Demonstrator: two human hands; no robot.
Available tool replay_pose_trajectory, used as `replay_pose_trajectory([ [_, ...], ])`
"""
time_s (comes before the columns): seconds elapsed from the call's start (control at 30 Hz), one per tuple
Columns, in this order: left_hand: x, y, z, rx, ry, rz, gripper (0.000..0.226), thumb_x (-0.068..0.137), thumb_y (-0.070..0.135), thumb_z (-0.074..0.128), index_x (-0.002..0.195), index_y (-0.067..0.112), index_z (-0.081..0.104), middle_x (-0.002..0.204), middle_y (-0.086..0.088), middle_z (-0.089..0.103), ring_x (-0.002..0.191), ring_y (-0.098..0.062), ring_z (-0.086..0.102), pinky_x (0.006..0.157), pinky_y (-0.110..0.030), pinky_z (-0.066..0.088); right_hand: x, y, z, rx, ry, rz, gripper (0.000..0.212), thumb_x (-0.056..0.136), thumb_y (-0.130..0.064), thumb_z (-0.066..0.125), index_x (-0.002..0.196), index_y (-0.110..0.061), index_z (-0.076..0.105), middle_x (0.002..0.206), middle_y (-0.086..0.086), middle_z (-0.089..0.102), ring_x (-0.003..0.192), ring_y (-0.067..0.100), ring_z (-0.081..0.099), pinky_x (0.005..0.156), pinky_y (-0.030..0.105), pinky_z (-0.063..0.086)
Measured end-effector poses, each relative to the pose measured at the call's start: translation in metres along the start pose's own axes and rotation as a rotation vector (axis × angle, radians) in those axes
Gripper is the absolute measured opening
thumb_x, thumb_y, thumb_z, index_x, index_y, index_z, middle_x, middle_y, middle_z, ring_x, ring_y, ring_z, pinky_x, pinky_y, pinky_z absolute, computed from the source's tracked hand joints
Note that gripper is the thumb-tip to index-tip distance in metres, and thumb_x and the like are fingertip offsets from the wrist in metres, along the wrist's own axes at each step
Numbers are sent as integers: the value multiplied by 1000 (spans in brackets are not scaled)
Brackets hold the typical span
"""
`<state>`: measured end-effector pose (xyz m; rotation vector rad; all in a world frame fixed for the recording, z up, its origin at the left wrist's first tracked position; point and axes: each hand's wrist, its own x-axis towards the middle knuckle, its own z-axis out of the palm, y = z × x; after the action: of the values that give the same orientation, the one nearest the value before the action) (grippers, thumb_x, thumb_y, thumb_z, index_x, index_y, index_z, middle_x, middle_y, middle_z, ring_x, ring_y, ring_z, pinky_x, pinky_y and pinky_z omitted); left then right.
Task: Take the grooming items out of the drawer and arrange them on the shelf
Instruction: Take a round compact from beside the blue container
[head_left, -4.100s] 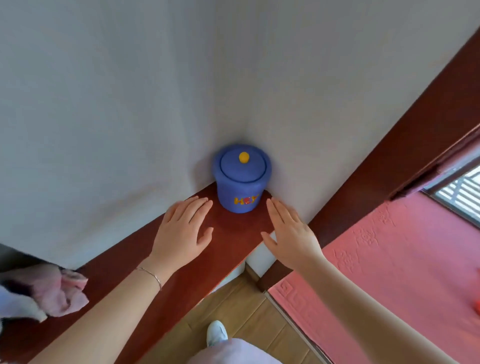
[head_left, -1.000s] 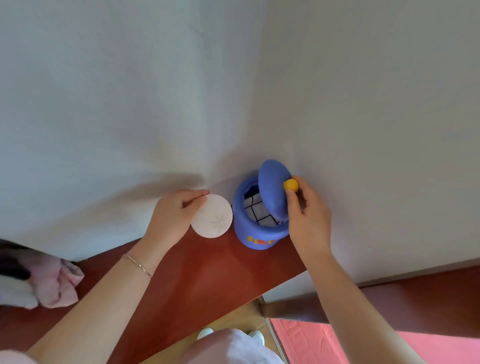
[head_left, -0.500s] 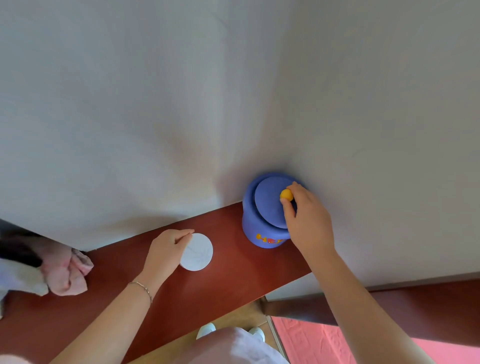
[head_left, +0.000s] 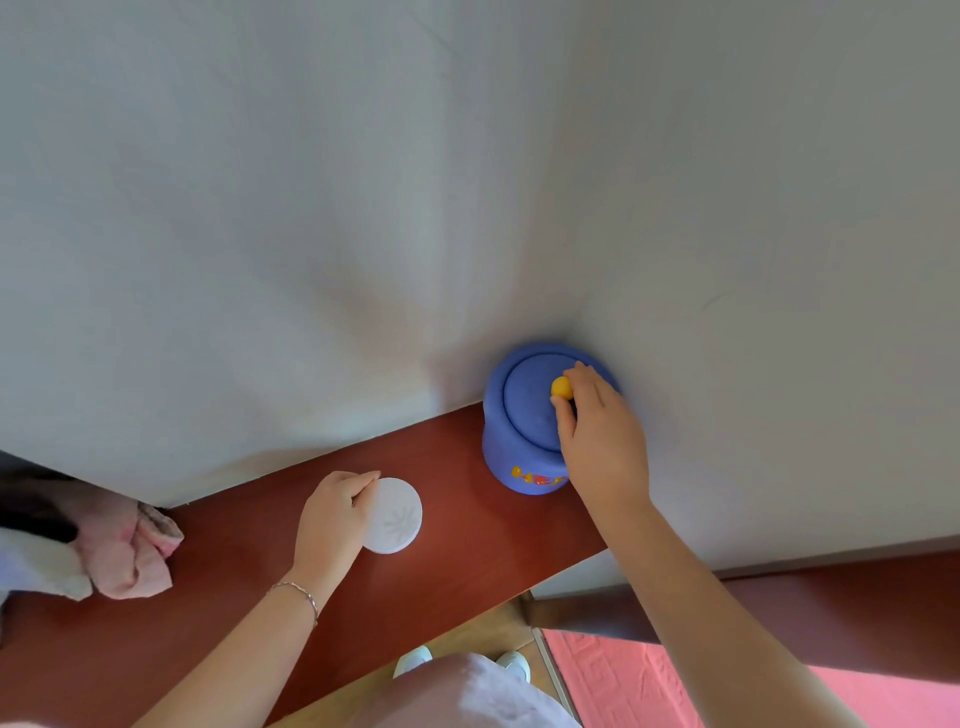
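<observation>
Two hands at the shelf (head_left: 467, 525). Left hand (head_left: 332, 519) pinches white round disc (head_left: 393, 515) by its left edge, flat on shelf. Right hand (head_left: 602, 441) pinches yellow knob (head_left: 561, 387) atop blue jar (head_left: 524, 421), right of disc, in the corner.

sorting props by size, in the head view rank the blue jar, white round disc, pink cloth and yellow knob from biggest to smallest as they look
1. blue jar
2. pink cloth, partly cut off by the left edge, so close to the jar and unsure
3. white round disc
4. yellow knob
</observation>
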<state>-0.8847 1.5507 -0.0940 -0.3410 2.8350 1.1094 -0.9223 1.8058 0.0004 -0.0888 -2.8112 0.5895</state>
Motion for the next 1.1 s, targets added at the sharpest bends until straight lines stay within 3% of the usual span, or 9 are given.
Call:
replay_pose_trajectory([
  [0.1,1,-2,0,40,-7,15,28,95,16,47,114,13,66,106,-1,62,98,-15,55,81,-21,37,-1,-1,3,7,34,6,42,92,-27,42,110,5,62,117,21,64,104,34,63,80,40,53],
  [0.23,3,-5,0,74,-10,38,28,95,16,47,114,13,66,106,0,61,98,-16,56,81,-22,39,-2,1,5,12,31,-1,47,92,-30,37,111,5,62,117,21,63,106,34,62,84,40,52],
  [0.4,2,-4,-3,157,-19,100,29,94,15,48,118,12,63,109,-1,60,99,-17,55,79,-24,43,-1,4,6,17,-57,13,39,97,-22,46,127,1,52,137,16,49,128,29,46,101,37,39],
  [0.53,-4,10,-23,349,31,386,37,91,26,42,115,10,64,107,-5,65,99,-24,61,82,-34,49,-7,3,-4,12,13,-36,62,93,-42,31,138,0,37,143,16,41,132,28,38,107,39,35],
  [0.67,-8,18,-48,511,85,585,46,88,35,36,118,11,61,114,-4,65,106,-23,60,93,-33,36,-32,-19,-12,-56,48,-255,59,98,-43,21,138,-2,38,143,13,42,135,20,27,109,33,24],
  [0.83,-16,12,-73,587,85,555,51,92,41,30,122,12,60,120,-4,63,112,-21,57,99,-32,33,-70,-53,15,-117,-222,-478,58,91,-42,40,138,-9,41,143,7,44,133,19,38,109,38,33],
  [0.97,-28,-10,-91,595,61,475,62,95,47,15,124,12,58,122,-4,62,113,-22,57,97,-36,41,-84,-71,37,-216,-353,-519,63,85,-45,39,135,-7,47,138,8,50,128,20,46,106,39,31],
  [1.1,-42,-30,-107,580,114,421,51,92,42,32,122,11,59,119,-4,63,111,-21,58,95,-32,39,-85,-97,48,-240,-390,-595,63,84,-46,37,133,-8,49,136,7,52,127,19,47,105,38,32],
])
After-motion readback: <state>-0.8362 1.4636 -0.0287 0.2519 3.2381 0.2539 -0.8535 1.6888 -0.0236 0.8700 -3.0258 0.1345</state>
